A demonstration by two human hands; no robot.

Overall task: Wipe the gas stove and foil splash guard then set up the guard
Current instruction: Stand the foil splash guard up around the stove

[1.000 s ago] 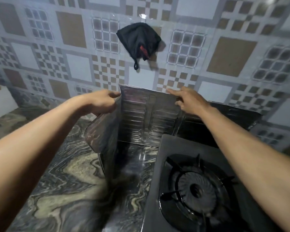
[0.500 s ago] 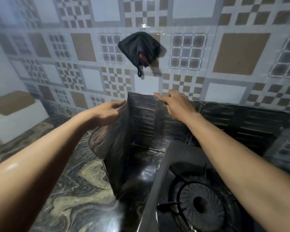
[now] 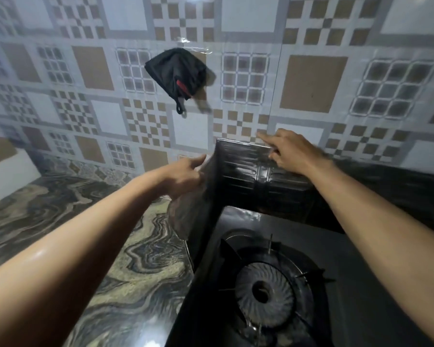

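Observation:
The foil splash guard (image 3: pixel 246 171) stands upright behind and to the left of the black gas stove (image 3: pixel 281 234), its back panel close to the tiled wall. Its left wing (image 3: pixel 196 209) folds forward along the stove's left side. My left hand (image 3: pixel 186 176) grips the top of that left wing. My right hand (image 3: pixel 288 151) holds the top edge of the back panel, fingers over the rim. The stove's round burner (image 3: pixel 263 294) with its pan support lies at the lower right. The guard's right part runs dark behind my right forearm.
A black cloth (image 3: pixel 176 73) hangs on the patterned tile wall above the guard. A marbled stone countertop (image 3: pixel 60 221) stretches to the left of the stove. A pale block (image 3: pixel 8 171) sits at the far left by the wall.
The guard has moved right and back, closer against the wall and the stove's left side. Both hands moved with it, still on its top edge. The camera has tilted.

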